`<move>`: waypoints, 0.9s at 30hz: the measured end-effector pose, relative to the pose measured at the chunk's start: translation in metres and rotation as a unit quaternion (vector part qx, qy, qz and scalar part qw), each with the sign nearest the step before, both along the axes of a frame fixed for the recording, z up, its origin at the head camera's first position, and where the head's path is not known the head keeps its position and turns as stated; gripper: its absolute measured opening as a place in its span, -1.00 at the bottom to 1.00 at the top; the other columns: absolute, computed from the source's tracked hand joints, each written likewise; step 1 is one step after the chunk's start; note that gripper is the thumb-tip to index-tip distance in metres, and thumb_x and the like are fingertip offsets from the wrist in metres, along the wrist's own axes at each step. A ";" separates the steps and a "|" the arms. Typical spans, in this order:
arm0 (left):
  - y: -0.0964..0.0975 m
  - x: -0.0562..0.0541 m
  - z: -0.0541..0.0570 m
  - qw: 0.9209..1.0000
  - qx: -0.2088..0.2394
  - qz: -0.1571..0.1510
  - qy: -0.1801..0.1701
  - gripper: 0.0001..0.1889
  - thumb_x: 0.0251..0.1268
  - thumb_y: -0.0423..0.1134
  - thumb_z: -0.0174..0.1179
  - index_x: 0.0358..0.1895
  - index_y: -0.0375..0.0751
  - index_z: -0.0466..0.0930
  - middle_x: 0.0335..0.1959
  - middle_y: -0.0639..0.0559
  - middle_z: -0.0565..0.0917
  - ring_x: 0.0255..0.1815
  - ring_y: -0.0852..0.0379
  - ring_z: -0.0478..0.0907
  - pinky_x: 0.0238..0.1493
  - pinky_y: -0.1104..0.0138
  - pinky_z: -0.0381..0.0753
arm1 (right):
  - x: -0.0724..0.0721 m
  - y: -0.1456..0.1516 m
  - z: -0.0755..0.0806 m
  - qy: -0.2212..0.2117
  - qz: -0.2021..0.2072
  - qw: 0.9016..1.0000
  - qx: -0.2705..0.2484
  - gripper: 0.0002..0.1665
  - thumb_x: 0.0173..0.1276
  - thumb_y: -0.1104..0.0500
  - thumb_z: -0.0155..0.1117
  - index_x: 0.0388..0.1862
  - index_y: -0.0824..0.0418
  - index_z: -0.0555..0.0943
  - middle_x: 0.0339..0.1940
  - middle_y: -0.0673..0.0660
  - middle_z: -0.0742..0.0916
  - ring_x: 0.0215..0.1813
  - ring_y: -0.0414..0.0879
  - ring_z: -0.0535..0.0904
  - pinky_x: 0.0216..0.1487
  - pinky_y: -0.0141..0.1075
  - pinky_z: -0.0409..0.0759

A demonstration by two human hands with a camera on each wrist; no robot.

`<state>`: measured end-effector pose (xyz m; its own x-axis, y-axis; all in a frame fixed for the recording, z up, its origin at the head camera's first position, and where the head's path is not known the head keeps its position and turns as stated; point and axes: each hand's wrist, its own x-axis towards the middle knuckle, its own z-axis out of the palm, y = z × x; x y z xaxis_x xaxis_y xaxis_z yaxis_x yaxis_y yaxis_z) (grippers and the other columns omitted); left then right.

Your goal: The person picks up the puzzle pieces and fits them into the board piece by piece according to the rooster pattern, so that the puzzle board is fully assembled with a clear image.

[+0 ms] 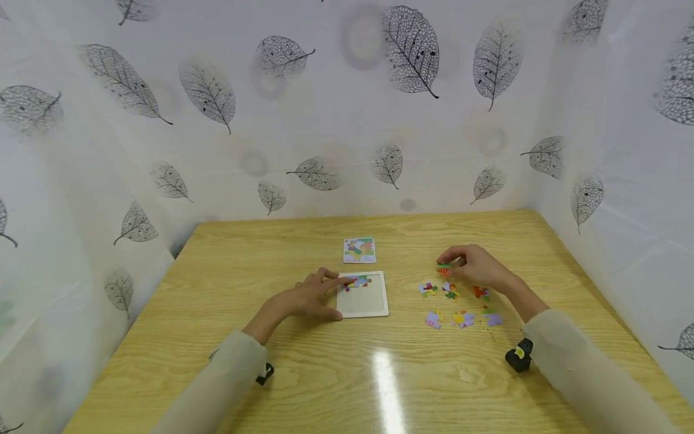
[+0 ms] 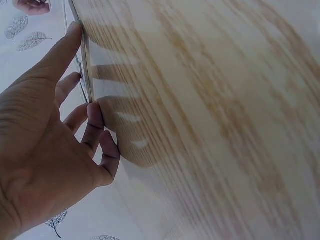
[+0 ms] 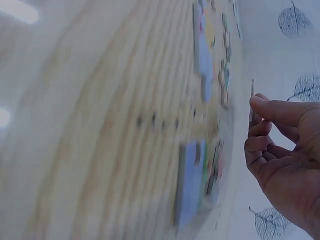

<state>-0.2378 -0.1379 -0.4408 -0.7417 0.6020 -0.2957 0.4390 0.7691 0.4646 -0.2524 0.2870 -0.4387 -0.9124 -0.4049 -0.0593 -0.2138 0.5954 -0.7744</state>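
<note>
A white square puzzle tray point(image 1: 386, 295) lies on the table, with colourful puzzle pieces point(image 1: 359, 281) along its top inside edge. My left hand point(image 1: 311, 296) rests at the tray's left side. Its index finger reaches over the rim onto those pieces, while the thumb touches the lower left edge; in the left wrist view, the fingertips point(image 2: 75, 30) meet the tray's side. To the right, my right hand point(image 1: 477, 265) pinches a red and green puzzle piece point(image 1: 444, 269) between thumb and fingers, above the table. The right wrist view shows that piece point(image 3: 252, 100) edge-on.
Several loose puzzle pieces point(image 1: 462, 319) lie in two rough rows right of the tray, below the right hand. A picture card point(image 1: 359, 249) lies behind the tray. Leaf-patterned white curtains point(image 1: 347, 120) enclose the back and sides of the wooden table point(image 1: 244, 253).
</note>
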 end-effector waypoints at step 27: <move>0.000 -0.001 0.000 1.000 -0.003 0.011 -0.001 -0.12 0.36 0.14 0.38 0.67 0.20 0.14 0.55 -0.09 0.18 0.50 -0.16 0.17 0.44 -0.29 0.21 | -0.015 -0.112 -0.008 -0.002 0.091 0.995 -0.027 -0.79 0.40 0.38 0.37 -0.01 0.31 0.75 -0.01 0.20 0.77 -0.25 -0.10 0.63 -0.21 -0.28 0.63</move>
<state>-0.2392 -0.1383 -0.4409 -0.7542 0.5836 -0.3009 0.4209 0.7815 0.4606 -0.2678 0.1750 -0.4468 -0.8233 -0.5664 -0.0360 -0.3115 0.5041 -0.8055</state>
